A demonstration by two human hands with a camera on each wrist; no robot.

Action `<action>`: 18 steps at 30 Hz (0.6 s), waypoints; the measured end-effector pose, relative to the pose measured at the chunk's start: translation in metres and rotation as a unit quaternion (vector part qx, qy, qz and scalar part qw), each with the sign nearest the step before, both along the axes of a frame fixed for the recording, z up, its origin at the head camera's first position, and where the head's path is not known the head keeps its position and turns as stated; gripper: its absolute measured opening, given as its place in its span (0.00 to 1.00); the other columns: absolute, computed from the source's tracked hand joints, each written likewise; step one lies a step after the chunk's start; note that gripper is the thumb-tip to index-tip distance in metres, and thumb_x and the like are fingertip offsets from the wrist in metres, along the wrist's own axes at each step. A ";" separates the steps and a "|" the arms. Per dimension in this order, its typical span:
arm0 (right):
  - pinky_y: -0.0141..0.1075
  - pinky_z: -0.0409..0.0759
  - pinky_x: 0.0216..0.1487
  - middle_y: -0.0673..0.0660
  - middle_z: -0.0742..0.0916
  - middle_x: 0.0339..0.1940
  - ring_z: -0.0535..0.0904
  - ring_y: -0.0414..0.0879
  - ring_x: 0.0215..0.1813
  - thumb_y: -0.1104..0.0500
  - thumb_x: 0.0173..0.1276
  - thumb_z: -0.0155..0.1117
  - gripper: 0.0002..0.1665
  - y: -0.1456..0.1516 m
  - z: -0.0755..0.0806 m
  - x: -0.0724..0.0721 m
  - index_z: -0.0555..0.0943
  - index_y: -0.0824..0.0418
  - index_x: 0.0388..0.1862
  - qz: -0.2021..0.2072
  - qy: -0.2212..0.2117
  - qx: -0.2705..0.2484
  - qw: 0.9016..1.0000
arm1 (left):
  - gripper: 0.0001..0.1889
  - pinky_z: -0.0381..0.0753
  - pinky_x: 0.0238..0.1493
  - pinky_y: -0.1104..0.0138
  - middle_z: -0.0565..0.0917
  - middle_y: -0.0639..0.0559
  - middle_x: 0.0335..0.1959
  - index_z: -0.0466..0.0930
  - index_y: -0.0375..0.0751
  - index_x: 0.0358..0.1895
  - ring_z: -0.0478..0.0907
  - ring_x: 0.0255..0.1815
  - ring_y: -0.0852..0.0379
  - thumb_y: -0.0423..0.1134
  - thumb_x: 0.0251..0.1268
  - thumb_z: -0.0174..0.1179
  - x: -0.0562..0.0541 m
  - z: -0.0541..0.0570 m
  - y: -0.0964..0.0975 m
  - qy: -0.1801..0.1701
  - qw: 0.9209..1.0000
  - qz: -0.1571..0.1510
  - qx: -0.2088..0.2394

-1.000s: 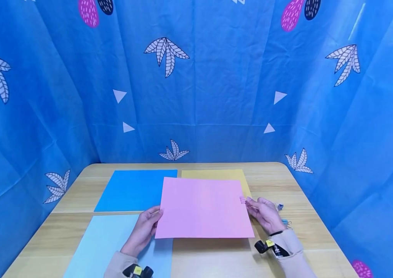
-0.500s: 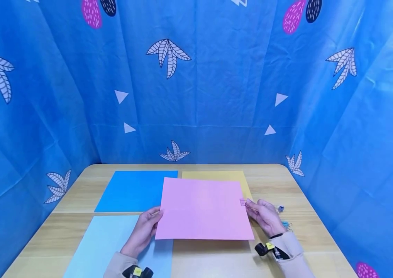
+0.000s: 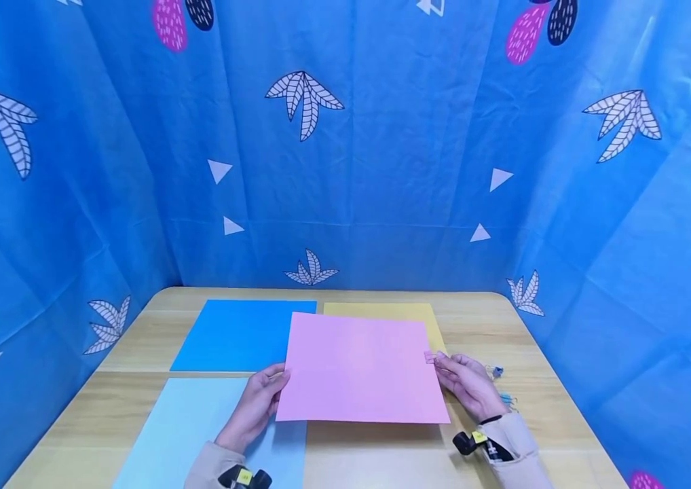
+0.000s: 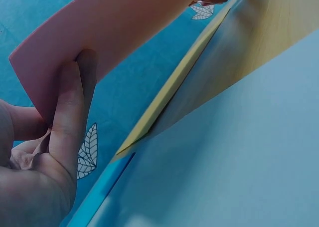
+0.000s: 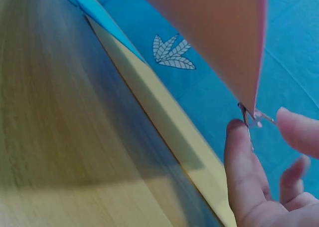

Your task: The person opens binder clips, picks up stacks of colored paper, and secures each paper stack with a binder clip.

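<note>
A pink sheet of paper is held up above the table, its near edge raised and its surface facing the head camera. My left hand pinches its left edge, with the thumb on top and fingers spread underneath in the left wrist view. At the right edge, a small pink binder clip sits on the paper. My right hand pinches the wire handles of that clip between thumb and forefinger; in the right wrist view the clip is at the sheet's edge.
On the wooden table lie a blue sheet, a light blue sheet and a yellow sheet, partly covered by the pink one. Beside the right hand are a dark blue clip and a teal clip. Patterned blue curtains surround the table.
Both hands keep their holds on the sheet and the clip. The head view has shifted slightly, so the scene sits a little further right.
</note>
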State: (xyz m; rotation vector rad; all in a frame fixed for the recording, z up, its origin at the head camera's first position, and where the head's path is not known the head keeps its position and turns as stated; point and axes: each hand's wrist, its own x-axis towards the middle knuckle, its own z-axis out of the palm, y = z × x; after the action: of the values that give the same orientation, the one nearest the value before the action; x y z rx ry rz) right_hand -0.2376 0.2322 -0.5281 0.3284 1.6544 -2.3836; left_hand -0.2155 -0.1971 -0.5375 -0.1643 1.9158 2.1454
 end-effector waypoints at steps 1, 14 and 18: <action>0.32 0.86 0.58 0.48 0.90 0.44 0.87 0.39 0.50 0.62 0.78 0.60 0.05 0.001 0.000 0.000 0.74 0.58 0.40 0.005 0.000 0.005 1.000 | 0.25 0.82 0.30 0.74 0.90 0.55 0.37 0.67 0.31 0.71 0.83 0.32 0.63 0.43 0.81 0.55 0.000 0.000 0.000 0.001 1.000 0.000 0.000; 0.40 0.86 0.61 0.53 0.90 0.55 0.88 0.45 0.57 0.56 0.84 0.51 0.23 0.025 0.000 0.015 0.71 0.72 0.68 0.186 0.063 0.027 0.980 | 0.25 0.85 0.33 0.73 0.90 0.55 0.39 0.66 0.33 0.73 0.85 0.34 0.63 0.43 0.82 0.53 0.006 0.001 0.004 0.005 1.000 0.020 0.005; 0.37 0.86 0.59 0.52 0.91 0.51 0.89 0.45 0.55 0.60 0.84 0.51 0.14 0.030 0.001 0.020 0.81 0.63 0.58 0.209 0.082 0.009 0.974 | 0.25 0.84 0.31 0.74 0.90 0.55 0.38 0.66 0.34 0.73 0.84 0.33 0.63 0.43 0.82 0.53 0.007 0.001 0.005 0.004 1.000 0.024 0.004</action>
State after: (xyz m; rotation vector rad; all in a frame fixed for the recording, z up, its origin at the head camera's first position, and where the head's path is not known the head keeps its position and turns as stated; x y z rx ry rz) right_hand -0.2176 0.2625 -0.5275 -0.2045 1.6178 -2.1226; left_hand -0.2081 -0.1916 -0.5362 -0.2012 1.9259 2.1875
